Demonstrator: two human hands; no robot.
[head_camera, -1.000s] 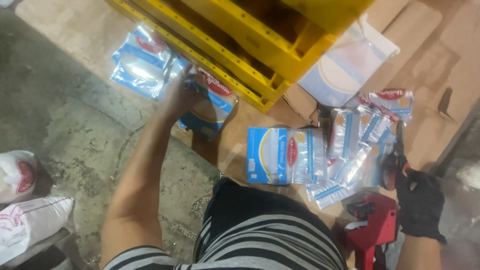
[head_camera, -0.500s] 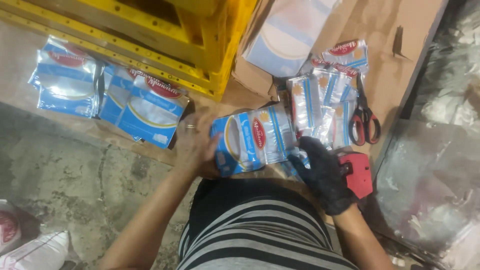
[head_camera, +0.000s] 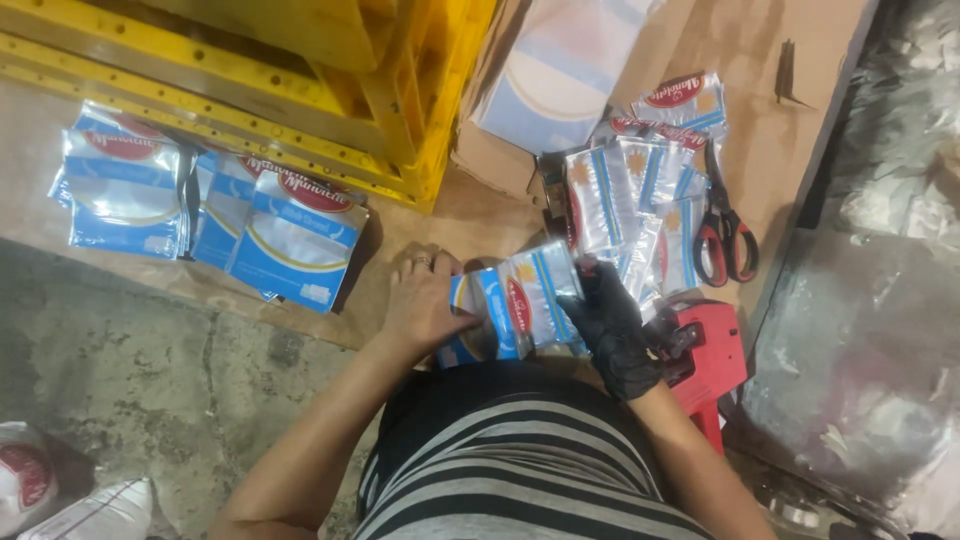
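Both hands hold a small stack of blue and clear plastic packets with red labels, just above my lap. My left hand, bare with a ring, grips the stack's left end. The right end is held by my right hand, which wears a black glove. Beyond the stack, a loose pile of similar small packets lies on brown cardboard.
Red-handled scissors lie right of the pile. A red price-label gun sits by my right wrist. Larger blue packets and another stack lie at left beside a yellow plastic crate. Crumpled clear plastic covers the right.
My left hand came back from the blue packets at left and joined the gloved right hand on the small stack, which was lifted from the cardboard toward my lap.
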